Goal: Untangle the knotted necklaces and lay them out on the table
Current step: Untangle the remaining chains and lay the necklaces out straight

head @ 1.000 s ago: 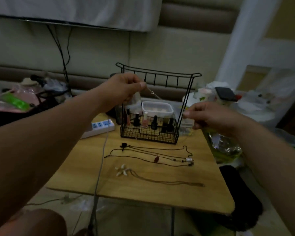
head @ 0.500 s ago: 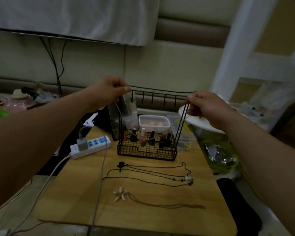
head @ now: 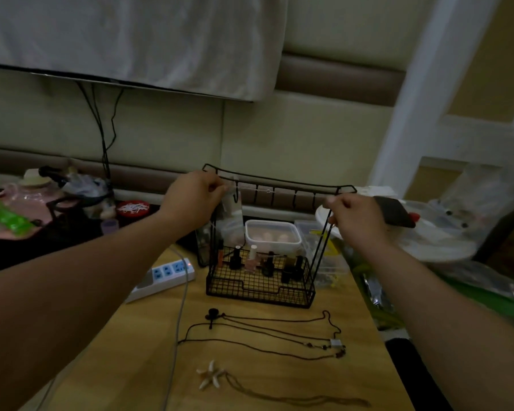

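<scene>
Necklace (head: 268, 191) stretched thin along the top rail of the wire rack (head: 260, 287), left hand (head: 195, 200) and right hand (head: 355, 216) each pinching one end.
On the table (head: 125, 366) before the rack lie other necklaces (head: 336, 343); the rack's basket holds small bottles (head: 251, 258).

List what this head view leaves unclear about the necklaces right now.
Thin silver chain, head view: both ends hidden inside the left hand and right hand; too fine and dim to spot knots.
Dark cord necklaces on the wooden table: crossings near the beads too small to tell.
Table's near edge: cut off by the frame bottom.
</scene>
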Motion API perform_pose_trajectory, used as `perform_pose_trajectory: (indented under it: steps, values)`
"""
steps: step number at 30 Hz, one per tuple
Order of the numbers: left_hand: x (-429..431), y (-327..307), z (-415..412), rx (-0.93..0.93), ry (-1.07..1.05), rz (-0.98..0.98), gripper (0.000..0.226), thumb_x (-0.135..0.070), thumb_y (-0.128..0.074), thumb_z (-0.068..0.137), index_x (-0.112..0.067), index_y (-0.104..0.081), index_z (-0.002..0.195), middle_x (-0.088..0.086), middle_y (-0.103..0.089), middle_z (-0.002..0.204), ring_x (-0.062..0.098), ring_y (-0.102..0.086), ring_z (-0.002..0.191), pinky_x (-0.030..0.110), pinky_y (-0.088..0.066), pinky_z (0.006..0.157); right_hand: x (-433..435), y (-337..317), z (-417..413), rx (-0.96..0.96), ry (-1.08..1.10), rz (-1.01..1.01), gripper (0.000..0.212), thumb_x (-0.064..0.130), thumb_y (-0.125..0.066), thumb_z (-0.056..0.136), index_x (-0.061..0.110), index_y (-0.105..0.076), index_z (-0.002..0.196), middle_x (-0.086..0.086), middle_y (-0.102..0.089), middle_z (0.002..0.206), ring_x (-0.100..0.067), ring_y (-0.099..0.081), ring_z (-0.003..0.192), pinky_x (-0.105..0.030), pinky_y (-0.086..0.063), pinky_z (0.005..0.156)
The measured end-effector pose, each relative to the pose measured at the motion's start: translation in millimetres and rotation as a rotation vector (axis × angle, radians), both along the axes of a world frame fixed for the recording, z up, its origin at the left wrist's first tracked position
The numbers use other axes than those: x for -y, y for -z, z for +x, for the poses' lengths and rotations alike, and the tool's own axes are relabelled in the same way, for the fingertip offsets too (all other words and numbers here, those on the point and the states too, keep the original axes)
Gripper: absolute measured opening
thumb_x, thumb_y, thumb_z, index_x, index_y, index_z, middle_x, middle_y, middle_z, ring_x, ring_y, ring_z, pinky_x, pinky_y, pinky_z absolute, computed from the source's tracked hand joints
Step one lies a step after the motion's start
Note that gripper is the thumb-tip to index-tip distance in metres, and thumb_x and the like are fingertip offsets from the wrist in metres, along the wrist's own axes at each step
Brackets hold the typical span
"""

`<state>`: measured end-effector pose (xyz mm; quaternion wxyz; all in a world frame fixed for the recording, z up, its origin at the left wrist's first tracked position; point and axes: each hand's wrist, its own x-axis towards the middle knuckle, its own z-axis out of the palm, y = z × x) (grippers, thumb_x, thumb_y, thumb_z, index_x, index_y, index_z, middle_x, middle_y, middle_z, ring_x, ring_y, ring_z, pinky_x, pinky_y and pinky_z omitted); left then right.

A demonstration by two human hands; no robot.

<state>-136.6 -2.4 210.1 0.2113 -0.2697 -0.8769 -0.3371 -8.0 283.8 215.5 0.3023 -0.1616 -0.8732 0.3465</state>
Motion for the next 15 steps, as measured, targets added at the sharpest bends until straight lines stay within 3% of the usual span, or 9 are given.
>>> perform_pose_trajectory:
  steps: [4,9,15]
  values:
    - [0,14,-1,0.015,-0.042,-0.031,0.025,-0.038,-0.056,0.105,-0.022,-0.075,0.105,-0.003,-0.070,0.083,0.014,-0.065,0.071,0.040,-0.060,0.070,5,17,-2,-0.039,-0.030,-0.062,0.028,0.033,-0.056,0.105,0.015,-0.078,0.099,-0.005,-0.072,0.080,-0.024,-0.066,0.080,-0.040,-0.053,0.077]
    - [-5,23,-3,0.072,-0.050,-0.055,0.023,-0.036,-0.053,0.107,-0.025,-0.073,0.110,-0.004,-0.070,0.090,0.012,-0.067,0.078,0.041,-0.061,0.076,9,24,-11,-0.028,-0.005,-0.085,0.023,0.033,-0.056,0.105,0.025,-0.072,0.091,-0.004,-0.073,0.079,-0.024,-0.066,0.080,-0.034,-0.048,0.073]
    - [-14,32,2,0.069,-0.067,-0.008,0.025,-0.035,-0.052,0.107,-0.023,-0.073,0.115,-0.002,-0.072,0.095,0.015,-0.067,0.081,0.044,-0.061,0.077,9,41,-11,-0.053,0.065,-0.067,0.034,0.035,-0.053,0.106,0.018,-0.072,0.083,-0.004,-0.071,0.077,-0.024,-0.065,0.074,-0.038,-0.052,0.072]
